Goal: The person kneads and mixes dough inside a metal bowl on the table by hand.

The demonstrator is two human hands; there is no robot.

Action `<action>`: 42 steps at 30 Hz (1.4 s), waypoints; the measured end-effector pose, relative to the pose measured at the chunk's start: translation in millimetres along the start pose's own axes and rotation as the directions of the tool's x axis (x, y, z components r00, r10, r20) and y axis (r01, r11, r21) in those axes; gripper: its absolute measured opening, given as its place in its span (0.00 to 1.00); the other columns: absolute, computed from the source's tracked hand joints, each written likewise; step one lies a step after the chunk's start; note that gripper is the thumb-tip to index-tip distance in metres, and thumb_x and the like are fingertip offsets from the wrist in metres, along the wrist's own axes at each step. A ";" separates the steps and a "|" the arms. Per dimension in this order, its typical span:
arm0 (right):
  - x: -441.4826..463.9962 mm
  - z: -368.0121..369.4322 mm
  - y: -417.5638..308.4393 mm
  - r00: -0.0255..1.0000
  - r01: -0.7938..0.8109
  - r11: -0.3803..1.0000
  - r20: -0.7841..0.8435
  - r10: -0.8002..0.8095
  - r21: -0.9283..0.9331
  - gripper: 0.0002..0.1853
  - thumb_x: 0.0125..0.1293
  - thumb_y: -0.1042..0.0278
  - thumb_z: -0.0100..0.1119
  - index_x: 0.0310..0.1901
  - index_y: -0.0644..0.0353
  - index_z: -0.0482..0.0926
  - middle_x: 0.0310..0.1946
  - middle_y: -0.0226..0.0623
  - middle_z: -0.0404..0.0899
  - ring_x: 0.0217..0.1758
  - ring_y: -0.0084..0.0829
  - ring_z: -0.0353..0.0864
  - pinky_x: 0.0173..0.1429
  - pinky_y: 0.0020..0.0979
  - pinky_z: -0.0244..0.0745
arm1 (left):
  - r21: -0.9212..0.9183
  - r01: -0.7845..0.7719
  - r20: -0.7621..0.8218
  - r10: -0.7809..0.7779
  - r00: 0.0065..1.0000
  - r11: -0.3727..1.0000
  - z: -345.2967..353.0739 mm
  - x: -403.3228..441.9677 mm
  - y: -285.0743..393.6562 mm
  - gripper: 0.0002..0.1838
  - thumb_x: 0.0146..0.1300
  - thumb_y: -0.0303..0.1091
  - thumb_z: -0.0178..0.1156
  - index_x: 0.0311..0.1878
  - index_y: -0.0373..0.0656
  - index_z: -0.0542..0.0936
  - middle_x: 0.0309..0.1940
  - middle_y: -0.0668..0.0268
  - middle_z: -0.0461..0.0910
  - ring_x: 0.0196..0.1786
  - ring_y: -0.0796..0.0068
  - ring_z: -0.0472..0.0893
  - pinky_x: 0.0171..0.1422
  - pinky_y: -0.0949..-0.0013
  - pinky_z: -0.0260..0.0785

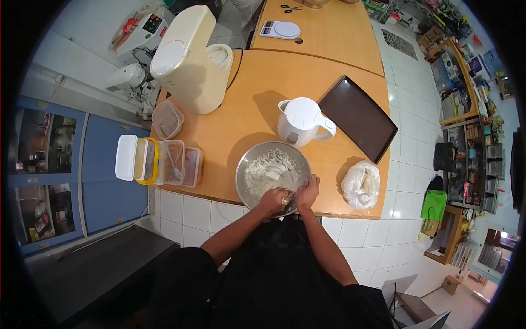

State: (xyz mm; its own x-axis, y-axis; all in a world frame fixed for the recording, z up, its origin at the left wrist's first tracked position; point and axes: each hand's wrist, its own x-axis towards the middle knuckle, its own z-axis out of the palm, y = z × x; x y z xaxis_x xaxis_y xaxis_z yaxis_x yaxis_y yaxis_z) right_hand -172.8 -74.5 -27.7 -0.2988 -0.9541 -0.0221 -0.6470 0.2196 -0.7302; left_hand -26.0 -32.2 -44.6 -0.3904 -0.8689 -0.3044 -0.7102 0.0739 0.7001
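A steel mixing bowl stands at the front edge of the wooden table. Inside it lies a shaggy, pale floury dough, part loose and part clumped. My left hand is down in the bowl near its front side, fingers curled into the dough, with some of it stuck to them. With its fingers over the right rim, my right hand grips the bowl. Just behind the bowl is a white lidded jug kettle, its handle pointing right. The left fingertips are partly hidden.
A dark baking tray and a white plastic bag lie to the right. At left stand a cream stand mixer and several plastic containers. A kitchen scale and scissors are farther back on the wooden table.
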 end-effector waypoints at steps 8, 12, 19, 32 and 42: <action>-1.7 2.9 3.3 0.999 0.032 0.999 -0.038 -0.030 0.042 0.09 0.62 0.82 0.53 0.43 0.72 0.69 0.39 0.58 0.70 0.43 0.63 0.72 0.47 0.53 0.68 | 0.203 0.337 -0.214 -0.295 0.931 0.919 -34.7 -41.5 39.8 0.39 0.47 0.35 0.72 0.67 0.50 0.71 0.66 0.43 0.66 0.68 0.45 0.68 0.61 0.52 0.74; -2.4 0.0 -1.4 0.999 0.038 0.999 -0.025 -0.038 0.029 0.09 0.62 0.81 0.53 0.43 0.73 0.69 0.38 0.58 0.70 0.43 0.63 0.72 0.47 0.52 0.67 | 0.070 0.526 -0.243 -0.497 0.833 0.848 -28.3 -23.2 37.3 0.42 0.49 0.35 0.73 0.70 0.47 0.66 0.64 0.37 0.65 0.65 0.40 0.71 0.61 0.50 0.74; -5.9 -0.7 -4.2 1.000 -0.004 1.000 -0.012 0.004 0.014 0.10 0.62 0.82 0.53 0.45 0.71 0.69 0.41 0.58 0.70 0.44 0.64 0.72 0.47 0.54 0.68 | -0.181 0.512 -0.239 -0.543 0.805 0.840 23.7 8.4 34.2 0.38 0.52 0.33 0.69 0.67 0.37 0.68 0.53 0.44 0.76 0.53 0.38 0.79 0.56 0.48 0.75; -8.1 4.3 -5.6 0.999 0.038 0.997 0.006 -0.038 0.071 0.08 0.65 0.80 0.53 0.44 0.73 0.69 0.39 0.59 0.70 0.43 0.65 0.72 0.46 0.54 0.68 | 0.234 0.251 -0.284 -0.181 0.942 0.939 -16.9 17.2 11.4 0.32 0.50 0.33 0.67 0.63 0.53 0.76 0.63 0.52 0.75 0.63 0.49 0.76 0.62 0.52 0.73; -10.9 0.4 -1.1 1.000 -0.002 0.998 -0.002 0.002 0.055 0.09 0.63 0.81 0.53 0.45 0.72 0.70 0.39 0.58 0.71 0.44 0.63 0.73 0.48 0.51 0.69 | 0.079 0.172 -0.069 -0.166 0.984 0.982 -28.5 -34.5 6.3 0.34 0.47 0.36 0.70 0.62 0.52 0.76 0.54 0.53 0.78 0.57 0.49 0.78 0.58 0.51 0.74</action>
State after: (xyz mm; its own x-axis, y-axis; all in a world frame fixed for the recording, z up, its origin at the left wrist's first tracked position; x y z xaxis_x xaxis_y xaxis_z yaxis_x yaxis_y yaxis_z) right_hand -168.6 -64.5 -27.0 -0.3015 -0.9532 -0.0219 -0.6068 0.2095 -0.7668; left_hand -0.3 -15.7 -11.3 -0.2253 -0.9008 -0.3711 -0.8107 -0.0379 0.5843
